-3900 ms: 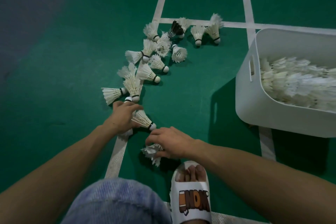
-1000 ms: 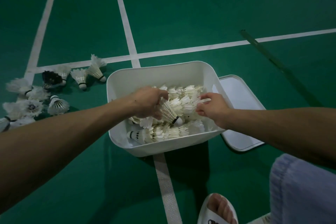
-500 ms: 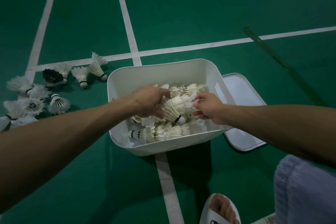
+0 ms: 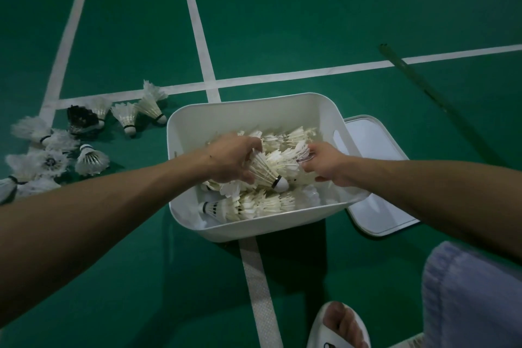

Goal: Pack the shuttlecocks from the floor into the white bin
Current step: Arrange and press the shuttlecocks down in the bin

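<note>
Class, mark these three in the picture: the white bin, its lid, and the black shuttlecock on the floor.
White bin (image 4: 254,111): head view, far inner wall.
Lid (image 4: 367,135): head view, its bare top face.
Black shuttlecock (image 4: 80,118): head view, dark feathers.

white bin (image 4: 254,114) hides part of the lid (image 4: 367,135); the bottom edge cuts off the slipper (image 4: 317,336).

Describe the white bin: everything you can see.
The white bin is a rounded rectangular tub, smooth plastic by its look, open-topped, with a slot handle in its right wall. It stands upright on the green floor across a white court line; a flat white lid lies at its right. It holds piled shuttlecocks; the left hand and right hand reach inside.
</note>
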Demonstrator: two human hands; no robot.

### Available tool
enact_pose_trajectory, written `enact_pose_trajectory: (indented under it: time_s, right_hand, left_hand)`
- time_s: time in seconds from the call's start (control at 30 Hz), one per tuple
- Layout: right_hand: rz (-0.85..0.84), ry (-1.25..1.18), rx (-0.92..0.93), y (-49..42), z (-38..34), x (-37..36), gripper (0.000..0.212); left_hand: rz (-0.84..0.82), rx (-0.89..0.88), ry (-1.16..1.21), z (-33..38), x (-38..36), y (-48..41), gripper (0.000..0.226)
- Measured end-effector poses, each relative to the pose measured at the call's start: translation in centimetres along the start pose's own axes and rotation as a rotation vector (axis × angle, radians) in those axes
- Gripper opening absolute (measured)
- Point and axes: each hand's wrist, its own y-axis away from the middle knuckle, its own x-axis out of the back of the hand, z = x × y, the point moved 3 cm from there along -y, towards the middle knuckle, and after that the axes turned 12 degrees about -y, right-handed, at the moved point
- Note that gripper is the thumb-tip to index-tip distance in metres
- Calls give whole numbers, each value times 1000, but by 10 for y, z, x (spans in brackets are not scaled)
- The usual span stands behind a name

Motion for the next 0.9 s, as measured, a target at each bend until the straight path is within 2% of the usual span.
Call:
enact_pose_trajectory:
  time_s: [0.1,0.2,0.37,0.53,0.57,0.7,0.9]
  right_hand:
    - [21,-10,-24,-5,1,8,57]
    - [-20,-73,-61,-9,6,-3,57]
    - [-15,-18,-15,-13,3,-14,58]
    - [-20,-8,46,-11,-2,-5,84]
    - [-33,-16,56,-12,-1,-7,85]
    - [-19,-45,71,-21,7,-17,60]
    - [-40,-40,82,-21,3,-11,48]
  left_hand:
    - [2,8,0,-2,2,1,57]
    - [8,9,-1,-3,4,0,58]
    - [17,13,-8,1,3,-4,57]
    - [14,11,1,1,2,-3,57]
    - [13,11,-1,1,2,-3,57]
    - [18,12,-19,0,3,-3,56]
    - [15,11,-3,1,2,-4,54]
